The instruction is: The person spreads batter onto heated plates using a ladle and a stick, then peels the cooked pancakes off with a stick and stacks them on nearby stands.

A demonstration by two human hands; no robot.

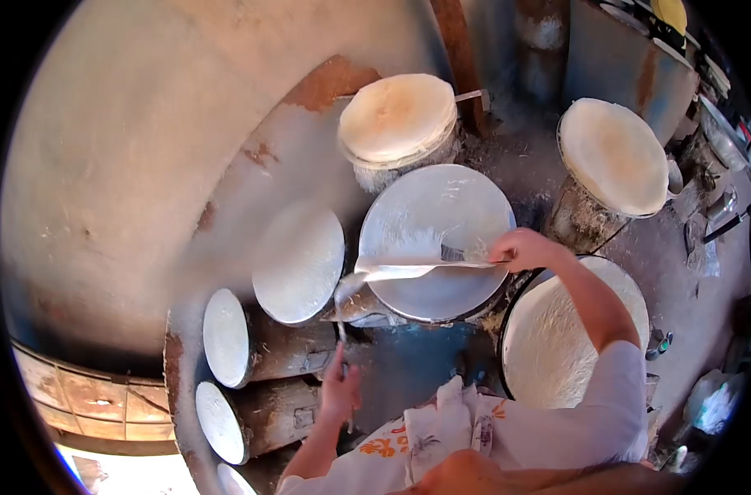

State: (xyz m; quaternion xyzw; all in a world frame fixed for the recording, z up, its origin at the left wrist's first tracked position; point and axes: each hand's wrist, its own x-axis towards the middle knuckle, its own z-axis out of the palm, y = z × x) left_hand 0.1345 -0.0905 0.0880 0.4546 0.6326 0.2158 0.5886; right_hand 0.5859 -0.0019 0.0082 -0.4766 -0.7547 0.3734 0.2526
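My right hand [522, 249] is closed on one end of a long, flat, pale stick [466, 265], held crosswise over a wide round pan [441, 198]. White batter [400, 273] shows along the stick's far end, and a thin whitish layer coats part of the pan. Just behind the stick, near my right fingers, lies a small dark patch [451, 252]. Left of this pan, my left hand [340, 388] grips the handle of a ladle [348, 288], its bowl raised by the pan's edge and blurred by motion.
Two domed round griddles with browned tops, one at the back [400, 120] and one at the right [615, 157], stand beyond the pan. A large pale round griddle [557, 346] lies under my right arm. White discs [299, 264] curve along the left; steam drifts there. Metal bowls [722, 136] sit far right.
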